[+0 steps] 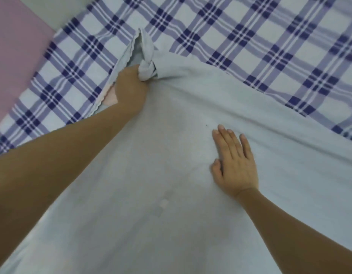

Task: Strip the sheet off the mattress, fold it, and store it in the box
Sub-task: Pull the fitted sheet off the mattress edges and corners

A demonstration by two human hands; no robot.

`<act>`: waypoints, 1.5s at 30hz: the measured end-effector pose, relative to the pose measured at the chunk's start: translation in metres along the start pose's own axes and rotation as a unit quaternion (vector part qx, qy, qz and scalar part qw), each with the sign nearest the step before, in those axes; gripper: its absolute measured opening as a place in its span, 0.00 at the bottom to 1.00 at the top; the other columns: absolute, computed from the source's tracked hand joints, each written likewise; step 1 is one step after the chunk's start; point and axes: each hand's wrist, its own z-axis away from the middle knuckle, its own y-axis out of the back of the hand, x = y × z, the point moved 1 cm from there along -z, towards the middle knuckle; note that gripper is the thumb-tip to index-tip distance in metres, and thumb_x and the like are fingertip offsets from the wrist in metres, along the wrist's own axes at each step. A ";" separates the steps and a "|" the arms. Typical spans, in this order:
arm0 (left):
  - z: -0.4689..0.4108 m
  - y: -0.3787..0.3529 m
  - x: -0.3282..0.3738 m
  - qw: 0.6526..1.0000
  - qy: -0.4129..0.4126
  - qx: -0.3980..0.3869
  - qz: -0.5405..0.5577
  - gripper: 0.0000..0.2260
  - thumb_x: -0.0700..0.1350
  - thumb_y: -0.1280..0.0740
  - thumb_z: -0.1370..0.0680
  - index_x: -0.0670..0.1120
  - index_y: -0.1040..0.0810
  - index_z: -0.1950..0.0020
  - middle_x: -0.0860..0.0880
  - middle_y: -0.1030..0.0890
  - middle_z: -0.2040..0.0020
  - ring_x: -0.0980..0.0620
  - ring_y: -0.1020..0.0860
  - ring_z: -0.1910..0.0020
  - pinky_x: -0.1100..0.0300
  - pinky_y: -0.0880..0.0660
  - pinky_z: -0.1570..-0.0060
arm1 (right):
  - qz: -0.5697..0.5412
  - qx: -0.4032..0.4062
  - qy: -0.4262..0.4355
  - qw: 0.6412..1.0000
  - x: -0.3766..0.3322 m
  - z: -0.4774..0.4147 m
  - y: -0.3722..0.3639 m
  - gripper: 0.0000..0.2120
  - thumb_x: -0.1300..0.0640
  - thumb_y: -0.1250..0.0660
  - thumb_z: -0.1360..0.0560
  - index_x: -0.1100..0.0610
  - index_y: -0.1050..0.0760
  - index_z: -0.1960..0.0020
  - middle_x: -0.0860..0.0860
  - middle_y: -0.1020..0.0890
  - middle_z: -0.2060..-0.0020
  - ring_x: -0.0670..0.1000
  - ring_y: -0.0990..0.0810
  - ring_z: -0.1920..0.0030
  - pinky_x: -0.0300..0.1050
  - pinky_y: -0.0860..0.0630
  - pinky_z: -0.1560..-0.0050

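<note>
Your left hand [131, 86] is fisted round the knot [148, 71] at the corner of the pale sheet [171, 194], upper centre of frame. My guess: the knot gives you a firm pull point. Right hand [235, 165] lies flat, fingers straight, on the sheet right of centre, likely pinning it while you drag the corner. The sheet fills the lower frame, lying over the plaid layer [270, 46] along the top. Pink panel [13, 56] sits at upper left. Box not in view, so storing isn't started.
</note>
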 end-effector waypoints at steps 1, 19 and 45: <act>-0.010 0.005 0.007 1.000 -0.012 -0.009 -0.017 0.08 0.40 0.41 0.21 0.44 0.23 0.55 0.44 0.22 0.57 0.51 0.26 0.57 0.63 0.36 0.61 | 0.001 0.003 -0.003 1.000 -0.001 -0.001 0.002 0.33 0.53 0.45 0.29 0.56 0.43 0.24 0.51 0.41 0.24 0.51 0.43 0.25 0.54 0.51 0.24; -0.090 0.010 0.028 0.981 0.109 -0.064 0.149 0.19 0.50 0.27 0.28 0.50 0.33 0.45 0.52 0.30 0.48 0.58 0.29 0.55 0.72 0.32 0.65 | 0.021 -0.023 -0.016 0.999 0.002 -0.004 0.001 0.31 0.53 0.47 0.29 0.56 0.37 0.26 0.52 0.36 0.26 0.53 0.37 0.28 0.57 0.46 0.27; -0.171 -0.030 0.037 0.982 0.144 -0.021 0.122 0.15 0.42 0.46 0.18 0.51 0.29 0.33 0.47 0.24 0.43 0.48 0.26 0.48 0.60 0.30 0.50 | -0.001 0.035 0.001 0.999 0.003 -0.007 0.000 0.29 0.55 0.45 0.31 0.58 0.29 0.30 0.53 0.31 0.29 0.53 0.33 0.30 0.58 0.40 0.31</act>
